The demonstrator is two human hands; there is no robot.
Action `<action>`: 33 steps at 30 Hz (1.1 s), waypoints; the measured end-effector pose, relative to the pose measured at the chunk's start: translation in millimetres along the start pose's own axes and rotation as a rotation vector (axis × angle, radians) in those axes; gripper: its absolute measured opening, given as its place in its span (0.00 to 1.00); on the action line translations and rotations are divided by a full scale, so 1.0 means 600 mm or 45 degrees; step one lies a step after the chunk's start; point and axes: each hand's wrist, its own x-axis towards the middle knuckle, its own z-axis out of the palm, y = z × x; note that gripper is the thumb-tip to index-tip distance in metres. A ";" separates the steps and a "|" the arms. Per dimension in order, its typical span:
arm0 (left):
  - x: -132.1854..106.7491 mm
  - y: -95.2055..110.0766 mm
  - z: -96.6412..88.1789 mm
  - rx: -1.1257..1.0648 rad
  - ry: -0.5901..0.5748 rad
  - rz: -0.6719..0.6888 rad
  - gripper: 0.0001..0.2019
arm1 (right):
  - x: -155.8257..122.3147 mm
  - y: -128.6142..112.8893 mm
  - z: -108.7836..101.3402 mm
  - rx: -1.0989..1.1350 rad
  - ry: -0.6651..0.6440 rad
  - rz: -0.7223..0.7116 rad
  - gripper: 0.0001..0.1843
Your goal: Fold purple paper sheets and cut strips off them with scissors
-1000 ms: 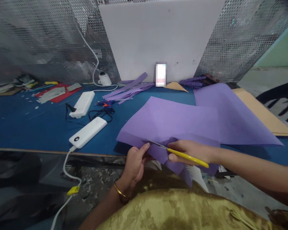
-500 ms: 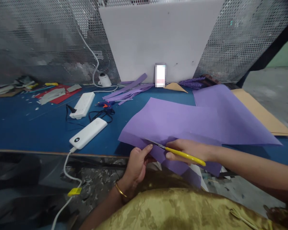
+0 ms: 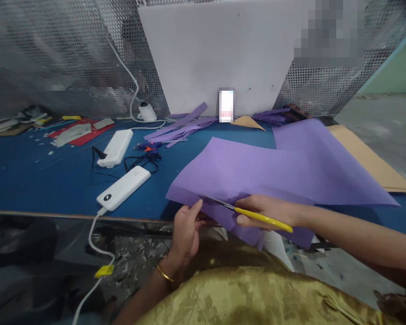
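A large purple paper sheet (image 3: pixel 243 167) lies over the front edge of the blue table, its near part hanging off. My right hand (image 3: pixel 270 211) is closed round yellow-handled scissors (image 3: pixel 264 220), whose blades point left across the sheet's near part. Just left of the blade tips, my left hand (image 3: pixel 187 228) pinches the near edge of the paper between thumb and fingers. Below the blades a partly cut flap of the sheet hangs down. The lower blade is hidden by the paper.
Purple paper strips (image 3: pixel 184 128) lie at the back beside a propped phone (image 3: pixel 227 106). On the left are a white power bank (image 3: pixel 124 188), a power strip (image 3: pixel 115 148) and a blue glue gun (image 3: pixel 149 146). Tan sheets (image 3: pixel 368 158) sit at right, under the purple paper.
My left hand has slid a little left and up along the paper's near edge. The scissors have shifted slightly right, and the hanging flap has changed shape.
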 end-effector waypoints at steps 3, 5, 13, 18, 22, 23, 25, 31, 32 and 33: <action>0.005 0.005 -0.002 0.032 0.064 0.014 0.22 | 0.000 -0.004 -0.001 -0.012 -0.016 -0.003 0.34; 0.007 0.006 -0.002 0.024 0.087 0.004 0.22 | 0.002 -0.006 -0.001 -0.041 -0.016 0.002 0.34; 0.006 0.005 0.000 -0.019 0.062 0.016 0.22 | 0.006 0.003 0.003 -0.056 0.020 -0.049 0.34; 0.004 0.007 0.001 -0.039 0.065 0.016 0.22 | 0.005 0.002 0.004 -0.033 -0.006 -0.025 0.34; 0.003 0.005 0.000 -0.019 0.042 -0.013 0.21 | 0.007 -0.010 0.003 -0.034 -0.006 -0.040 0.35; 0.003 0.004 0.000 -0.014 0.038 -0.014 0.20 | 0.008 -0.013 0.002 -0.051 0.005 -0.051 0.35; 0.004 0.003 0.000 -0.012 0.038 -0.004 0.20 | 0.011 -0.019 0.002 -0.097 0.030 -0.070 0.34; 0.003 0.007 0.003 -0.021 0.032 0.002 0.20 | 0.018 -0.009 0.010 -0.090 0.064 -0.070 0.33; 0.003 0.008 0.003 -0.026 0.024 -0.002 0.20 | 0.018 -0.006 0.011 -0.083 0.064 -0.069 0.33; 0.002 0.008 0.004 -0.030 0.013 -0.006 0.20 | 0.018 -0.004 0.012 -0.079 0.060 -0.065 0.33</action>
